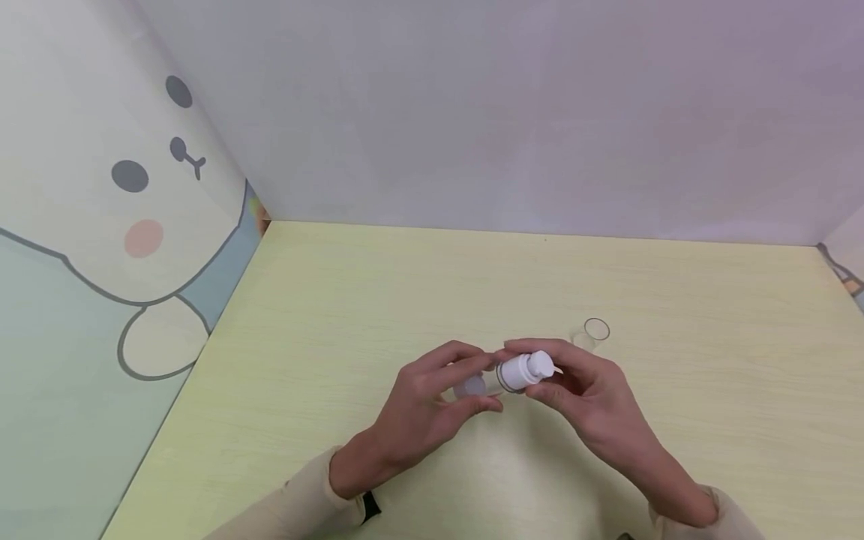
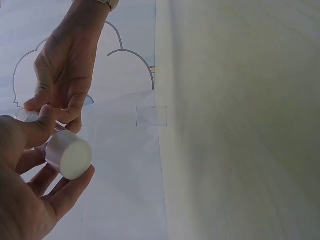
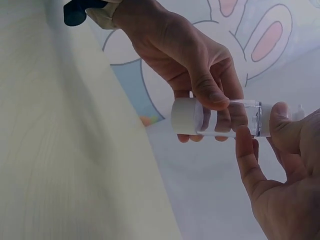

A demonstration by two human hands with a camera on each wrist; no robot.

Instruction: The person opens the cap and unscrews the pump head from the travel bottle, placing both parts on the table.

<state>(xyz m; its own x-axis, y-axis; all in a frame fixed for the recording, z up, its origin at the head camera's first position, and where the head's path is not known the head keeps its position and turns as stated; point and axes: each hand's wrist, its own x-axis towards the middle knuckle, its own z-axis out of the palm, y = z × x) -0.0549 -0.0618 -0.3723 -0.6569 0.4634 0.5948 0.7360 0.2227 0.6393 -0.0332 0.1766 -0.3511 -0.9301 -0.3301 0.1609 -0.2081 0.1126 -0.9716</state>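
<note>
Between both hands lies a clear pump bottle (image 3: 220, 131), held on its side over the table. Its white pump head (image 1: 540, 364) points right, and its white base (image 2: 75, 157) faces left. My left hand (image 1: 428, 394) grips the clear body near the base, thumb on one side and fingers on the other. With thumb and fingers, my right hand (image 1: 601, 401) holds the white collar below the pump head. A right fingertip also touches the clear body in the right wrist view. A clear cylindrical cap (image 2: 151, 116) stands on the table just beyond the right hand.
The pale wood-grain table (image 1: 351, 300) meets a plain light wall (image 1: 513, 120) at the back. A panel with a cartoon animal (image 1: 81, 187) borders the left side. Another printed panel (image 1: 847, 270) shows at the right edge.
</note>
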